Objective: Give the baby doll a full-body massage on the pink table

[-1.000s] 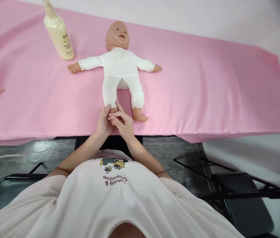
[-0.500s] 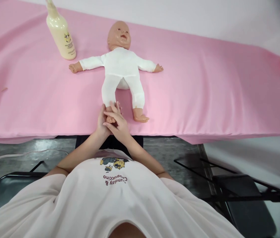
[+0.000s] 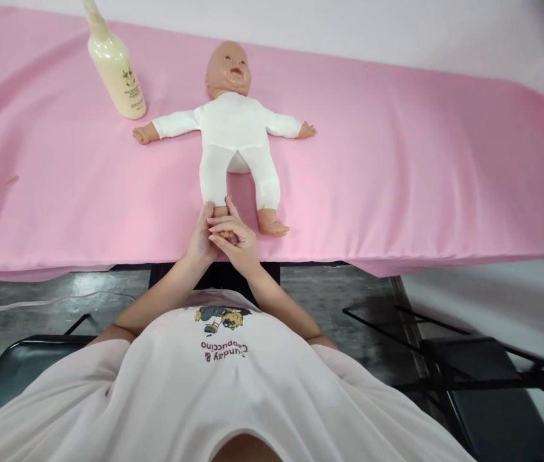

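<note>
A baby doll (image 3: 234, 125) in a white suit lies on its back on the pink cloth (image 3: 373, 167), head away from me and arms spread. Both my hands are around its foot on the left side, near the table's front edge. My left hand (image 3: 202, 236) cups that foot from the left, fingers wrapped by the ankle. From the right, my right hand (image 3: 239, 240) lies over the same foot with its fingers across the toes, which are partly hidden. The doll's other foot (image 3: 272, 224) rests free on the cloth.
A pump bottle of pale yellow lotion (image 3: 120, 80) stands at the back left of the table, near the doll's hand. Dark chairs (image 3: 31, 362) are at the lower left and lower right (image 3: 488, 385). A white cable (image 3: 51, 301) runs across the floor.
My hands have shifted slightly to the right with the doll's foot. The fingers of my right hand now cover more of the toes.
</note>
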A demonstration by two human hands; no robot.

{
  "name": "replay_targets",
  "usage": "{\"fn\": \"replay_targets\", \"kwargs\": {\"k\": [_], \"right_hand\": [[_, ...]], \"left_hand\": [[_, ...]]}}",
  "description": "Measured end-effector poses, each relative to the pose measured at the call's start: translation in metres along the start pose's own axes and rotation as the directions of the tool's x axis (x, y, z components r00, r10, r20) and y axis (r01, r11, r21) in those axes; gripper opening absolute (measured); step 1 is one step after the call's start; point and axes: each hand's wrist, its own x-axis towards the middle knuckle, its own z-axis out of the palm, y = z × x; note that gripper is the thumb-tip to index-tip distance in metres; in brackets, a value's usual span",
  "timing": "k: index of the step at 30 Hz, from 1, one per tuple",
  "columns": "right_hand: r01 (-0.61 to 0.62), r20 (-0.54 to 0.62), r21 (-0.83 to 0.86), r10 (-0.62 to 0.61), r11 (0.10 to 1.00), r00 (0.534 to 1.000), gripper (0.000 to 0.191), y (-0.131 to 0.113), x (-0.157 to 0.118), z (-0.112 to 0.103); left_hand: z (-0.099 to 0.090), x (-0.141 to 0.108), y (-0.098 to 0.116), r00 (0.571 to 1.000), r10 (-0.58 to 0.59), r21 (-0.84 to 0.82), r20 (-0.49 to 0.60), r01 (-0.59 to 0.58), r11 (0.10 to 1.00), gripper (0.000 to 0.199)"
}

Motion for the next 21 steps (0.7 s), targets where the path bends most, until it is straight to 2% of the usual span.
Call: {"fn": "replay_targets", "kwargs": {"k": [4,7,11,16,21], "right_hand": [[-0.062,-0.003,-0.007,0.062,0.998,0.998,0.035,-0.003,0.0,0.0],[-0.056,-0.035,0.016,0.056,0.998,0.998,0.043,-0.001,0.001,0.001],[-0.053,-0.074,0.018,0.054,0.998,0.996,0.048,0.005,0.002,0.001],[-0.13,-0.085,-0.077,0.123,0.989,0.989,0.051,0.009,0.001,0.0],[-0.144,-0.126,0.071,0.152,0.987,0.98,0.048,0.01,0.003,-0.001]], "left_hand": [[0.001,0.0,-0.001,0.995,0.104,-0.129,0.011,-0.102,0.986,0.052],[0.003,0.001,-0.002,0.993,0.109,-0.162,0.044,-0.101,0.982,0.053],[0.004,0.001,-0.002,0.989,0.133,-0.126,0.06,-0.125,0.984,0.058],[0.001,-0.002,-0.003,0.98,0.189,-0.072,0.063,-0.184,0.98,0.049],[0.001,-0.004,-0.004,0.979,0.196,-0.031,0.056,-0.195,0.98,0.035]]}}
